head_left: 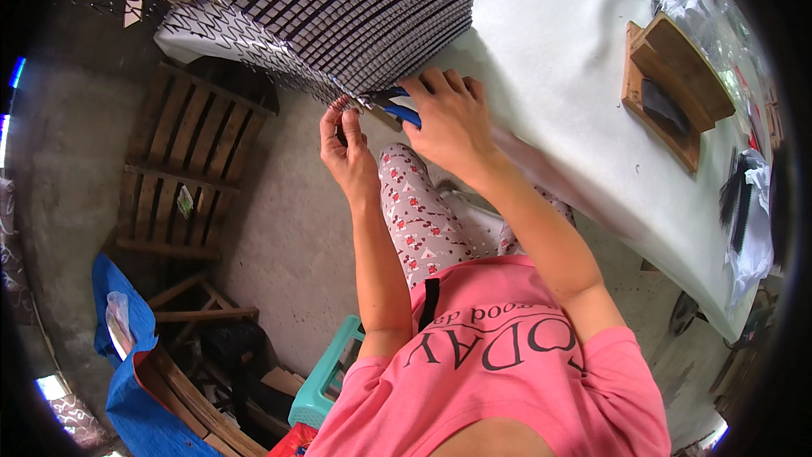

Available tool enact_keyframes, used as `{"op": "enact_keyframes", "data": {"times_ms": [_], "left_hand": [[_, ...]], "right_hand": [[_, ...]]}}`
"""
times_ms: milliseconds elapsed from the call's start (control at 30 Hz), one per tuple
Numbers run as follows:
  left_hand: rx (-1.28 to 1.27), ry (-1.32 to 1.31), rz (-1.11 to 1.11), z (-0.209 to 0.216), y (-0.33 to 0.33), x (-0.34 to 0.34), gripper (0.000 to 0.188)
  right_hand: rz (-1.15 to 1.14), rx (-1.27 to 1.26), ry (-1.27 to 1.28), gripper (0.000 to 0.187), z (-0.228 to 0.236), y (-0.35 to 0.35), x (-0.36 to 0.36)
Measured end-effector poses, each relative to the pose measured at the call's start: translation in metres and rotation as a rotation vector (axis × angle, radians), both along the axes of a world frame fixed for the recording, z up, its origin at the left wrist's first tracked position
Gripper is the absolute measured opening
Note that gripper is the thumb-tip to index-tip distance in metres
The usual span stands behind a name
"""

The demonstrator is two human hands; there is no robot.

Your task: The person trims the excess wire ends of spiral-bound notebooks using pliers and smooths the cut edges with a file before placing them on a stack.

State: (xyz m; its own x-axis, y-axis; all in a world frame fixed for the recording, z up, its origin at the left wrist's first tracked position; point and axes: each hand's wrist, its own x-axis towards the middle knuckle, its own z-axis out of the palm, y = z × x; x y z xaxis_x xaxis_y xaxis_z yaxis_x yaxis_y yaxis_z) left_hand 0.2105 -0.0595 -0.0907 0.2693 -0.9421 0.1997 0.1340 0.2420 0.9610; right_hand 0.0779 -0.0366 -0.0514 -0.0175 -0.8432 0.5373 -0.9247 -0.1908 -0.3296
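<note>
A woven piece of black and grey strips [338, 8] lies at the table's near left corner, its loose strip ends hanging past the edge. At its lower corner my left hand [348, 152] is closed in a pinch by a small reddish coil, perhaps wire [340, 104]. My right hand [452, 123] grips blue-handled pliers [401, 112]. The jaws of the pliers point left toward that same corner, close to my left fingertips. Whether the jaws bite on anything is too small to tell.
A white-covered table [541, 59] runs along the right, with a brown wooden bracket-like block [677, 85] and clear plastic [706, 21] on it. On the left are a slatted wooden rack [182, 161], a blue sheet [139, 406] and a green plastic stool [326, 377].
</note>
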Motion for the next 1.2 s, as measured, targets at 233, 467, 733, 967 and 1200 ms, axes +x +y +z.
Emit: {"op": "enact_keyframes", "data": {"times_ms": [233,467,733,967,1200], "left_hand": [[-0.018,0.021,0.032,-0.004,0.001,-0.004,0.02],[0.002,0.329,-0.008,-0.002,0.001,-0.011,0.022],[0.114,1.141,-0.208,0.005,-0.004,-0.001,0.029],[-0.027,0.481,-0.226,0.017,-0.006,-0.001,0.017],[-0.151,-0.002,0.001,0.01,-0.007,-0.004,0.021]], "right_hand": [[0.043,0.139,-0.004,0.031,0.002,-0.005,0.003],[0.077,0.298,-0.133,0.03,-0.002,-0.007,-0.005],[0.024,-0.005,-0.059,0.03,0.01,0.005,-0.005],[0.027,0.083,0.022,0.03,0.014,0.0,0.004],[0.066,0.048,-0.073,0.025,0.014,-0.001,0.008]]}}
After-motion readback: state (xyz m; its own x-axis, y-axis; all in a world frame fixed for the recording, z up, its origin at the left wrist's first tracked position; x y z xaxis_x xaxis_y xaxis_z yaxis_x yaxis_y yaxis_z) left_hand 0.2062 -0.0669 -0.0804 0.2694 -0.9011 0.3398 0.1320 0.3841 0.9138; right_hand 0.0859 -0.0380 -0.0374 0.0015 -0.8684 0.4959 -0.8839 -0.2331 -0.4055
